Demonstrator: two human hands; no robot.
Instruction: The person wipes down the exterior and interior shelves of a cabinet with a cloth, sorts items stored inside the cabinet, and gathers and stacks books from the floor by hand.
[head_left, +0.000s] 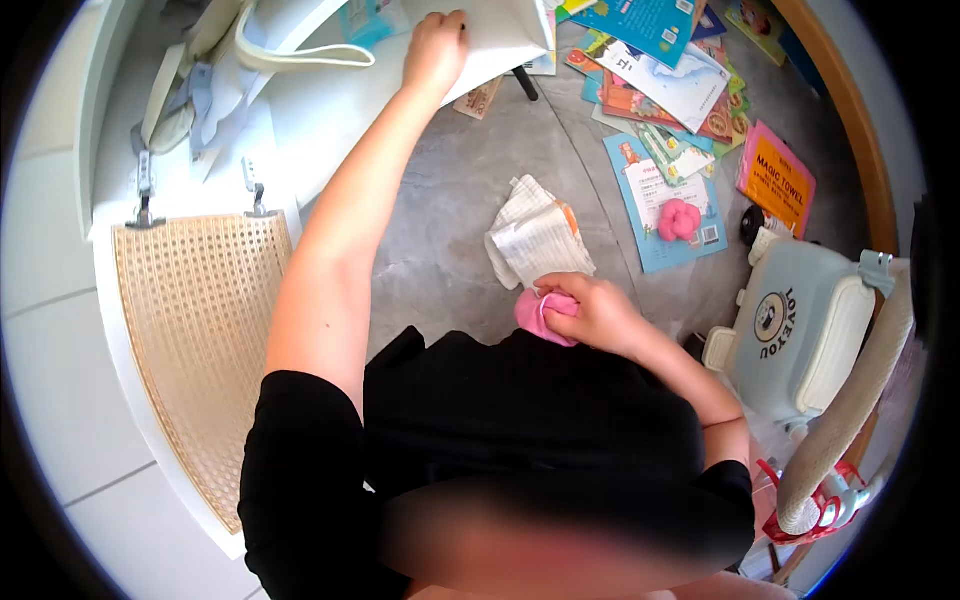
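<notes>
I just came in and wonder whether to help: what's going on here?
A person's right hand grips a pink cloth item, close to their black clothing. Their left hand is stretched out at white furniture; whether it holds anything is unclear. A pale striped cloth lies on the grey surface just beyond the right hand, with books scattered farther off.
</notes>
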